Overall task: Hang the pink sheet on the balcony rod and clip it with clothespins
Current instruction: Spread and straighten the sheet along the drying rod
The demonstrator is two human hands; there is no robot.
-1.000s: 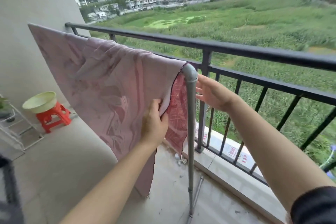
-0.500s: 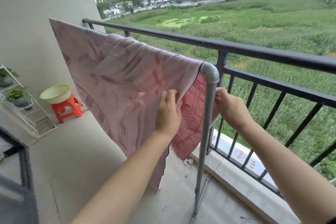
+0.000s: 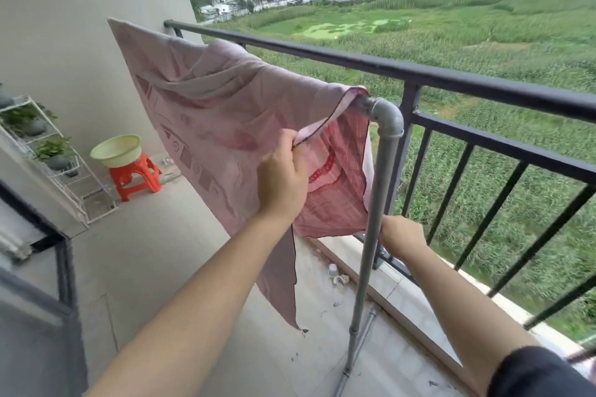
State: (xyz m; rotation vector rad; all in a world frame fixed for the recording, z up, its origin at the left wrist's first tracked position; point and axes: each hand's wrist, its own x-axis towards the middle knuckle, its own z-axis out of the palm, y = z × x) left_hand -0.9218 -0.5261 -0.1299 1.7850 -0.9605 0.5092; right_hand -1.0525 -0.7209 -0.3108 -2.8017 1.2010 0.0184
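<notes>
1. Sheet of pink patterned cloth [image 3: 209, 126] hangs draped over the grey metal pipe rod [image 3: 385, 119], just inside the black balcony railing [image 3: 451, 77], with a layer down each side.
2. Left hand [image 3: 283, 177] pinches the dark-trimmed edge of the near layer, fingers curled round the cloth.
3. Right hand [image 3: 401, 232] is low beside the rod's upright post, at the far layer's bottom corner. The post hides its fingers, so I cannot tell its grip.
4. Pale green plastic basin [image 3: 116, 150] sits on an orange plastic stool [image 3: 135, 180] near the wall.

Beige wall [image 3: 80, 26], concrete floor [image 3: 154, 251], black railing [image 3: 483, 87], red stool [image 3: 135, 182] bearing a pale basin [image 3: 116, 150], green fields [image 3: 451, 35] beyond.
</notes>
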